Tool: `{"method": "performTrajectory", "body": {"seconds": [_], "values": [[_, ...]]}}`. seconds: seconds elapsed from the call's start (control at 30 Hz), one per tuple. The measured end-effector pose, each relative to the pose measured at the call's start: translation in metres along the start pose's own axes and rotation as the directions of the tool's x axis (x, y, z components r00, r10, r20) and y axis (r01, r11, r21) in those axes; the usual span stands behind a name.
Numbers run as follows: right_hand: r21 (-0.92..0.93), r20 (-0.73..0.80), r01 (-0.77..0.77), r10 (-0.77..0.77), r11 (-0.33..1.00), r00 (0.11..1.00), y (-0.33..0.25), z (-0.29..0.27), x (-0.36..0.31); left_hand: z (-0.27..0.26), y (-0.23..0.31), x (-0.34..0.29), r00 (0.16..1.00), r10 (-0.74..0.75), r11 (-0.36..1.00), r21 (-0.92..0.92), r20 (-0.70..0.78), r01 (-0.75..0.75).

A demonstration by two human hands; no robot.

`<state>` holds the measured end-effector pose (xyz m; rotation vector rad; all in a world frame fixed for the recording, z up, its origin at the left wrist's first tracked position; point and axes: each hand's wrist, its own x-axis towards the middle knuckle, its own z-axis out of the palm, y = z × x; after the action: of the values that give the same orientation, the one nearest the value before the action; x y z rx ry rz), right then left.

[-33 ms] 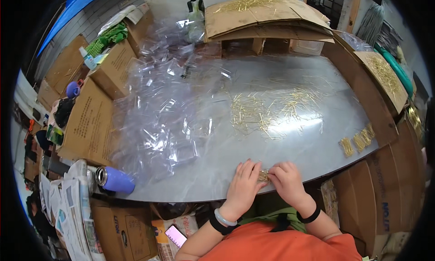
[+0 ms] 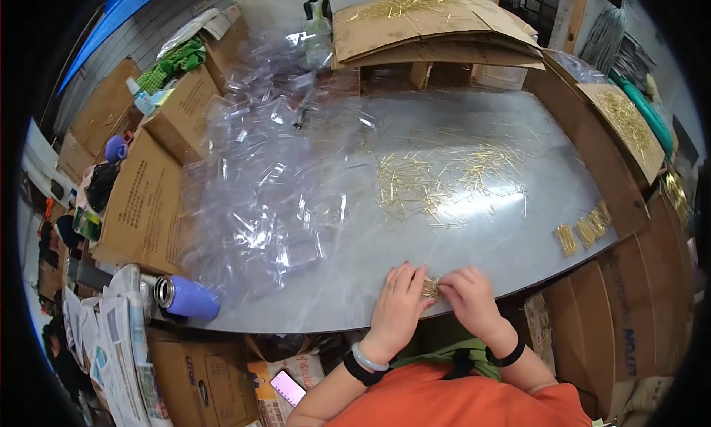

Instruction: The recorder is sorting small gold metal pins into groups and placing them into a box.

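Observation:
At the near edge of the grey table (image 2: 355, 279), a small bundle of thin gold metal pins (image 2: 430, 286) lies between my hands. My left hand (image 2: 400, 294) is closed on its left side, thumb against it and the other fingers together. Pinched at the bundle's right end are the fingertips of my right hand (image 2: 470, 297); exactly what they grip is too small to make out. Beyond my hands, loose gold pins (image 2: 444, 182) are scattered in a wide patch. Several finished-looking gold bundles (image 2: 585, 231) lie in a row by the table's right edge.
Clear plastic boxes or sleeves (image 2: 259, 182) heap over the table's left side. A purple bottle (image 2: 191, 297) lies near the front left corner. Cardboard walls (image 2: 141, 205) border the table, and more pins top the cardboard sheets (image 2: 437, 31) at the back. A phone (image 2: 287, 388) rests below.
The view has shifted very slightly, and a little more of the bundle shows between my hands. Otherwise both hands hold nearly the same pose.

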<state>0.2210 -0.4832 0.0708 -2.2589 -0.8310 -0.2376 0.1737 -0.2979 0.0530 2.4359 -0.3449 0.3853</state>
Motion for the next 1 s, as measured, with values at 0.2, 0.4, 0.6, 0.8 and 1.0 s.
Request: {"method": "performTrajectory", "body": {"seconds": [0.2, 0.4, 0.6, 0.8, 1.0], "values": [[0.005, 0.052, 0.047, -0.047, 0.999, 0.998, -0.006, -0.017, 0.0, -0.006, 0.002, -0.001, 0.998, -0.034, 0.997, -0.071, 0.05, 0.037], [-0.09, 0.216, 0.151, -0.128, 0.984, 0.968, -0.004, -0.011, 0.006, -0.034, -0.025, 0.007, 0.938, 0.153, 0.948, -0.314, 0.31, -0.051], [-0.036, 0.101, 0.025, -0.021, 0.999, 0.995, -0.01, 0.005, -0.003, -0.027, -0.014, 0.002, 0.955, 0.111, 0.987, -0.146, 0.276, -0.073], [-0.045, 0.165, 0.154, -0.144, 0.987, 0.976, -0.014, 0.018, 0.008, -0.001, -0.004, 0.001, 1.0, 0.001, 0.998, -0.067, 0.011, 0.0], [0.009, 0.194, 0.191, -0.189, 0.982, 0.963, -0.014, 0.012, 0.009, -0.001, 0.001, -0.001, 0.999, -0.051, 0.995, -0.089, -0.019, 0.049]]}}
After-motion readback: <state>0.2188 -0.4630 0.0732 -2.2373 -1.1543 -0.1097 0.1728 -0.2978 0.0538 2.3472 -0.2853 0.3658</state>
